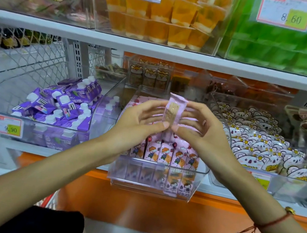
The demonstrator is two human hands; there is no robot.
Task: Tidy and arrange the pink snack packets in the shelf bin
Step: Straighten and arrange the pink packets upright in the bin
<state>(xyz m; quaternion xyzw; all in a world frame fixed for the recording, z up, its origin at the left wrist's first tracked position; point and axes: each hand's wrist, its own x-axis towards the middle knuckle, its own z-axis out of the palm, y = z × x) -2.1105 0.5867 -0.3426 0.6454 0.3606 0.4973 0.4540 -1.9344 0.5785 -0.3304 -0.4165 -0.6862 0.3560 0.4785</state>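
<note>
Best to turn the pink packet point(174, 112) face-forward and slide it upright into the row point(165, 153) without knocking its neighbours. Both hands pinch it above the clear bin point(153, 181) on the shelf: left hand point(141, 119) at its lower edge, right hand point(198, 128) opposite, other fingers loosely spread.
</note>
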